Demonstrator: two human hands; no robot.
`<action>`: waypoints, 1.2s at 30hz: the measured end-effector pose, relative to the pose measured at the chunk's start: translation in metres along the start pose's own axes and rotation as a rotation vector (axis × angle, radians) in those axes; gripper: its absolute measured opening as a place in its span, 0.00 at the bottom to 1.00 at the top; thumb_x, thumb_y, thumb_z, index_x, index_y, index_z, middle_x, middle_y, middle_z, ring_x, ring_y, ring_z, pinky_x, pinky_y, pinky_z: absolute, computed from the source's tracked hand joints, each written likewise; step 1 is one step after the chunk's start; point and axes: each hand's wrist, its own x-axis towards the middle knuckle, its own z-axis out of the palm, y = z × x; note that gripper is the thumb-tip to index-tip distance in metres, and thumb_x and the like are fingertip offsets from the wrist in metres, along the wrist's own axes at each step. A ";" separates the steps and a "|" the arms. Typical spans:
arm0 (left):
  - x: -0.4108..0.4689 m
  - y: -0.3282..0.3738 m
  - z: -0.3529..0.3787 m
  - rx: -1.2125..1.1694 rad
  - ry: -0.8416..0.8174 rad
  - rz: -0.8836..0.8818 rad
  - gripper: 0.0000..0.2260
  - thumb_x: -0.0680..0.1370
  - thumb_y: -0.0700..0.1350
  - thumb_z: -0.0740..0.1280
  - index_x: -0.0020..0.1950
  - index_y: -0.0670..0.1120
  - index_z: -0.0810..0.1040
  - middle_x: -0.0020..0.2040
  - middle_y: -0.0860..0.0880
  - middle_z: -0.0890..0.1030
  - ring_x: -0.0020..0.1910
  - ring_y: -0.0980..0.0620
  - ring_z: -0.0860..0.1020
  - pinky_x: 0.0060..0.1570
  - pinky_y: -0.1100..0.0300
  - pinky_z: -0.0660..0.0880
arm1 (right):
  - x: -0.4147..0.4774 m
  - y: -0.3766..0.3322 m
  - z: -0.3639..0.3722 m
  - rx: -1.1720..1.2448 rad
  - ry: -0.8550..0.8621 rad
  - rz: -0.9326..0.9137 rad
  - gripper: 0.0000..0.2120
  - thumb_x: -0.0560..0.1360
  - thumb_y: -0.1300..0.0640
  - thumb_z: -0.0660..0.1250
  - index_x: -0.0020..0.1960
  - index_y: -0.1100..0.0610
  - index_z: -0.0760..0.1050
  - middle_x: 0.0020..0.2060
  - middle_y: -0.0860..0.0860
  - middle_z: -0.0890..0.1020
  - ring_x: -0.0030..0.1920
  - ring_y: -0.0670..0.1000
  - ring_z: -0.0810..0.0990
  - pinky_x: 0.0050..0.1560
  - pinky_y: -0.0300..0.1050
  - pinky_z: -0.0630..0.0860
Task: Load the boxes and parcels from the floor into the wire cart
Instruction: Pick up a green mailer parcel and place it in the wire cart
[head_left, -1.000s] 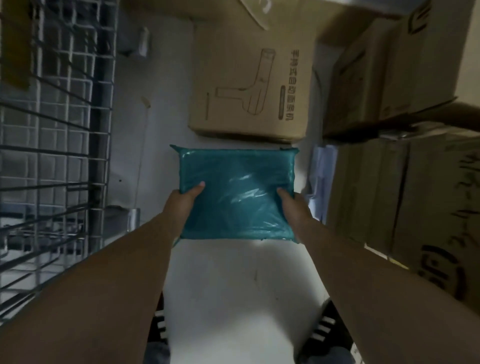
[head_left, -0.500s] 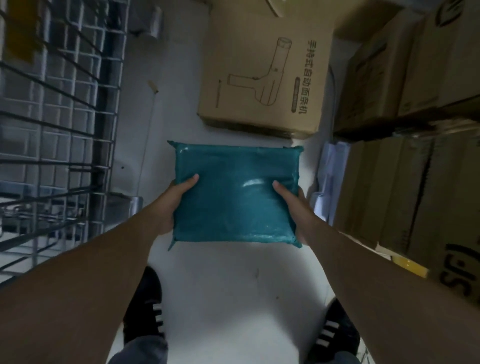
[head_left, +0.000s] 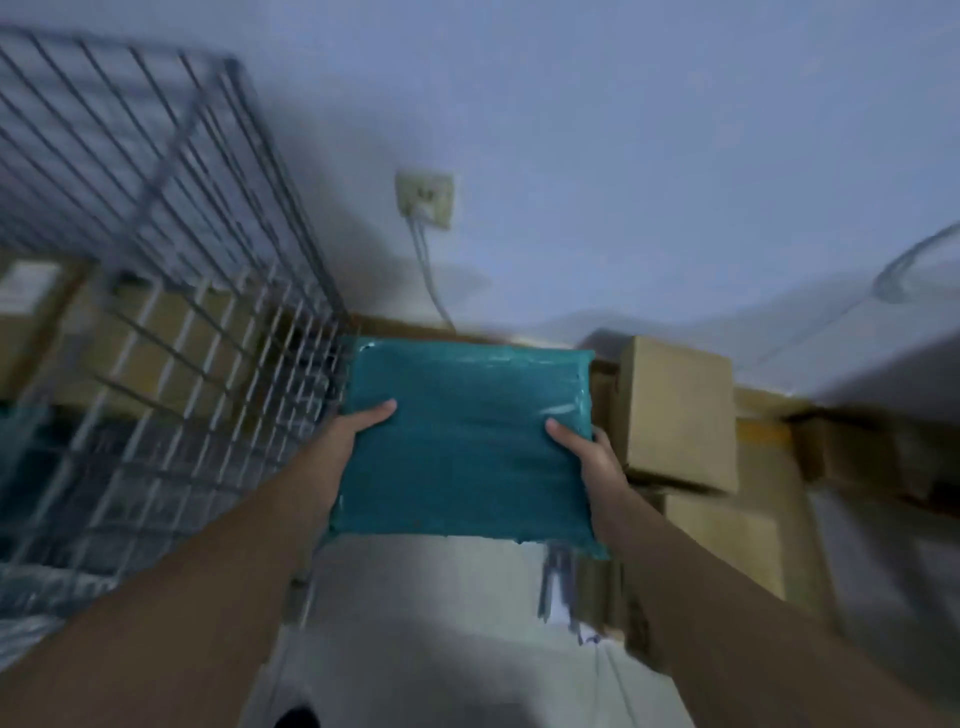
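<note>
The wire cart (head_left: 171, 322) fills the left side, its grey mesh wall slanting across the view and smeared by blur. Brown cardboard (head_left: 150, 353) shows through the wires, but I cannot tell whether it lies inside the cart or behind it. Just right of the cart's corner, the left hand (head_left: 348, 436) grips the left edge of a teal plastic parcel (head_left: 467, 457), with the thumb (head_left: 376, 413) flat on top and the other fingers hidden underneath. The parcel is held level in the air between the cart and the cartons, above the pale floor (head_left: 441, 623); the blur leaves nothing legible on its glossy wrap. On the wall above it sits a cream socket (head_left: 425, 199) with cables (head_left: 431, 275) trailing down. The right hand (head_left: 592, 457) grips the parcel's right edge the same way, thumb on top. Just beside that hand stands a plain brown cardboard box (head_left: 675, 410) on a stack of further cartons (head_left: 737, 540), their faces too blurred to read
</note>
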 end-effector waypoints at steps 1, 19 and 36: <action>-0.020 0.030 0.017 0.008 -0.017 0.048 0.17 0.74 0.49 0.76 0.61 0.46 0.85 0.55 0.40 0.87 0.50 0.38 0.87 0.42 0.45 0.84 | -0.018 -0.033 -0.002 0.000 -0.003 -0.057 0.31 0.67 0.46 0.82 0.66 0.50 0.75 0.56 0.55 0.86 0.53 0.60 0.87 0.53 0.61 0.84; -0.589 0.466 0.253 0.113 -0.280 1.117 0.36 0.63 0.55 0.83 0.69 0.48 0.76 0.58 0.42 0.86 0.53 0.38 0.86 0.50 0.35 0.82 | -0.544 -0.572 -0.062 0.052 -0.200 -1.024 0.43 0.60 0.39 0.85 0.69 0.54 0.74 0.59 0.62 0.84 0.54 0.69 0.85 0.52 0.76 0.80; -0.807 0.534 0.100 0.086 -0.041 1.340 0.35 0.64 0.57 0.82 0.67 0.50 0.77 0.57 0.43 0.86 0.53 0.39 0.86 0.52 0.36 0.82 | -0.718 -0.611 0.106 0.085 -0.532 -1.149 0.41 0.61 0.40 0.84 0.69 0.53 0.74 0.58 0.59 0.86 0.54 0.64 0.87 0.56 0.68 0.82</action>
